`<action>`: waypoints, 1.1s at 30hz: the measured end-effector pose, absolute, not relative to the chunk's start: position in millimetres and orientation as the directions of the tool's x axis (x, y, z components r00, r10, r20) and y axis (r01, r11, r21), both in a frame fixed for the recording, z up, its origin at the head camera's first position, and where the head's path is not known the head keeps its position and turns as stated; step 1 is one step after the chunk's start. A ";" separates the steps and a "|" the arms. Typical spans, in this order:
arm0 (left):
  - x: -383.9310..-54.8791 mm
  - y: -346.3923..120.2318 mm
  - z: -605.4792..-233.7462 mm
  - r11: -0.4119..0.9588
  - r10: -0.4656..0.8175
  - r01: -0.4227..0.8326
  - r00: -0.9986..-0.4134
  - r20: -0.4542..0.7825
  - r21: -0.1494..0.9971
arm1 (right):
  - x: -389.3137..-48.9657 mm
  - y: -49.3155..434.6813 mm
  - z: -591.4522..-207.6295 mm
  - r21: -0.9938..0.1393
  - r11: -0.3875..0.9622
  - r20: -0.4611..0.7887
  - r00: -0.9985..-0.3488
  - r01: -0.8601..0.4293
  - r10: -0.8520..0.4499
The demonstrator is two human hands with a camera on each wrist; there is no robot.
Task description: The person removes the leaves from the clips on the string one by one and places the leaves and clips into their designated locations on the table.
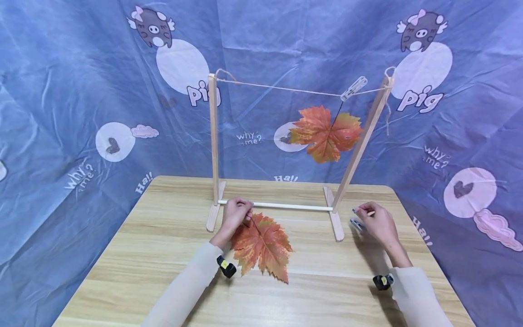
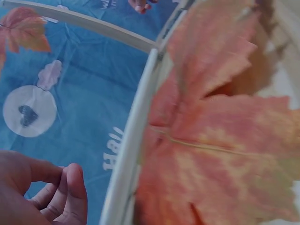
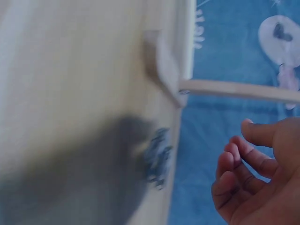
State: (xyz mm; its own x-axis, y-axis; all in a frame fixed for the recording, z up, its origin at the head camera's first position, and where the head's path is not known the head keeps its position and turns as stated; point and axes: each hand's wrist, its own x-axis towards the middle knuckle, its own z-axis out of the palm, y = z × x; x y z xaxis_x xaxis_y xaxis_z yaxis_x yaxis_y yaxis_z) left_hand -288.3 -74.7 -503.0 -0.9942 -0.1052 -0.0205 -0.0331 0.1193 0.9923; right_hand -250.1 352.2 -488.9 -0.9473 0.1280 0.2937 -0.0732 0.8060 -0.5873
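My left hand [image 1: 238, 213] pinches the dark stem of an orange-red autumn leaf [image 1: 263, 243], whose blade spreads toward the front of the table. The leaf [image 2: 220, 140] fills the right side of the left wrist view; the fingertips [image 2: 75, 180] meet there, the stem between them unclear. My right hand [image 1: 377, 222] hovers over grey-blue clothespins [image 1: 357, 224] beside the stand's right foot. In the right wrist view, its thumb and loosely bent fingers stand apart with nothing visible between them, and the clothespins [image 3: 158, 159] lie blurred on the tabletop.
A wooden stand with left post [image 1: 214, 141], right post [image 1: 363, 145] and white bottom rod [image 1: 292, 206] stands at the back. On its string [image 1: 282, 87], a pale clothespin [image 1: 353, 88] holds another autumn leaf [image 1: 327, 134]. Behind hangs a blue printed cloth [image 1: 261, 41].
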 end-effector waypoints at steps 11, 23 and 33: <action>-294.5 -65.3 -459.5 0.107 -0.082 0.058 -0.994 0.067 0.993 | -249.7 321.5 -434.4 -0.563 0.808 0.416 -0.905 -0.174 0.095; -293.9 -48.8 -401.6 0.056 -0.018 0.190 -0.981 0.191 0.980 | -246.4 290.4 -366.8 -0.527 0.778 0.581 -0.813 -0.341 0.037; -293.0 -30.8 -359.0 0.033 0.024 0.254 -0.967 0.253 0.967 | -244.1 272.8 -313.4 -0.522 0.762 0.620 -0.784 -0.382 0.033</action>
